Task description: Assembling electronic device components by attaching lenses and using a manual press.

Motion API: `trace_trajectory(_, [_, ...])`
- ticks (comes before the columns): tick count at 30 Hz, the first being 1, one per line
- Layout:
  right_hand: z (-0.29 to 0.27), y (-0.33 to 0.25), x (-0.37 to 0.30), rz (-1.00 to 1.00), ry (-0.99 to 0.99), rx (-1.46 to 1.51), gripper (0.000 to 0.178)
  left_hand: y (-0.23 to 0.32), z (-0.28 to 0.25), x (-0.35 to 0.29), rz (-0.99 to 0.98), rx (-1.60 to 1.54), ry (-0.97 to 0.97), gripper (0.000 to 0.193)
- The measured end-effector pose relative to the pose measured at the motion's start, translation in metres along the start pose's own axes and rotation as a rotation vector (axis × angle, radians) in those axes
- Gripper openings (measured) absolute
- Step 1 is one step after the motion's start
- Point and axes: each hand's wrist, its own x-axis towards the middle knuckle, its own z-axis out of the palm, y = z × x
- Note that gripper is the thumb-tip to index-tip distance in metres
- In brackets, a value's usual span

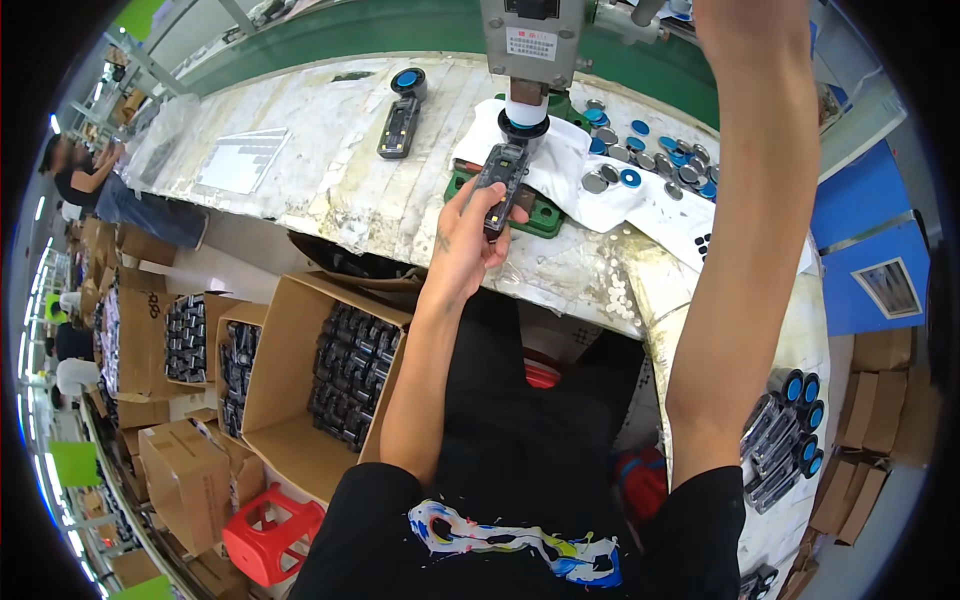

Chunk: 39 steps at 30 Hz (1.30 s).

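My left hand (470, 225) is closed around a black handheld device body (505, 180) with small yellow spots on its face. The device's round ring-shaped head (523, 127) sits directly under the white tip (526, 108) of a grey bench press (531, 45). Below them is a green press base (543, 217), partly covered by a white cloth (560, 165). My right forearm (750, 200) reaches up past the press's right side, and the hand is cut off at the top edge. Another black device with a blue round head (400, 125) lies on the bench to the left.
Blue and silver round discs (640, 150) are scattered right of the press, with small white pieces (617, 290) nearer me. Several blue-headed black devices (785, 440) are piled at right. A cardboard box (290, 400) of black parts stands at left, near a red stool (270, 535). A person (90, 180) stands far left.
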Motion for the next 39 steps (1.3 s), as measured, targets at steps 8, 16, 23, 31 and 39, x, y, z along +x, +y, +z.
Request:
trace_trajectory(8, [0.015, -0.01, -0.046, -0.117, 0.066, -0.089, 0.03, -0.001, 0.0, 0.001, -0.009, -0.004, 0.005, 0.027])
trace_trajectory(16, [0.014, -0.011, -0.056, -0.094, 0.066, -0.081, 0.028, -0.001, -0.001, 0.001, -0.016, 0.02, 0.004, 0.027])
trace_trajectory(23, [0.019, -0.011, -0.063, -0.039, 0.097, -0.08, 0.029, -0.001, -0.003, 0.0, -0.014, -0.001, -0.003, 0.027])
trace_trajectory(31, [0.0, -0.006, 0.007, 0.039, 0.031, -0.032, 0.037, 0.008, -0.011, -0.008, 0.01, -0.002, -0.029, 0.031])
trace_trajectory(39, [0.004, 0.007, 0.033, 0.166, 0.057, 0.132, 0.035, 0.047, -0.066, 0.058, 0.12, 0.249, 0.135, 0.031])
